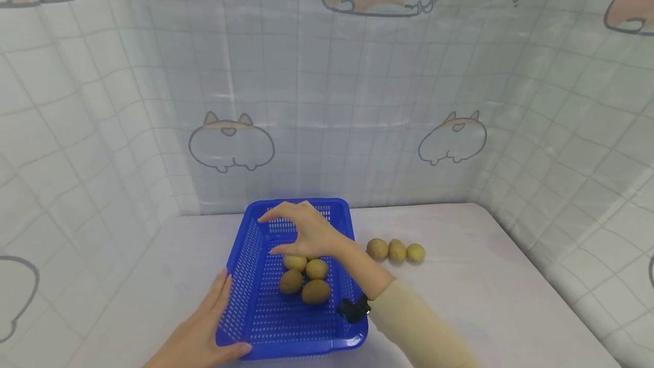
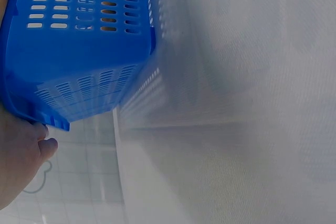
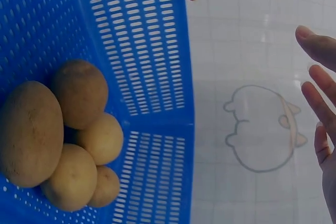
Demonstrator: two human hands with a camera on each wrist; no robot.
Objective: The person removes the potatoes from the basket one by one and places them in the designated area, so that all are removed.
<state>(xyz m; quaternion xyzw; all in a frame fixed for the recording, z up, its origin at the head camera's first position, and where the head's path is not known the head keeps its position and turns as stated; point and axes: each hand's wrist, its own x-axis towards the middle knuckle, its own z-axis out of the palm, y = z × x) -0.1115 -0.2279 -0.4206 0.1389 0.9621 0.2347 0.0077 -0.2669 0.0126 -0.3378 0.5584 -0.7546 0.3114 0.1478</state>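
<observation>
Two hands at blue basket; L hand grips its near-left corner, thumb hooked over rim; R hand hovers above basket, fingers spread, holding nothing; kiwis lie in basket just below R palm; three more kiwis on table, right of R wrist.

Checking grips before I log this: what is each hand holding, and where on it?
The left hand grips the blue basket at its near-left corner rim. The right hand hovers open above the potatoes, holding nothing.
</observation>
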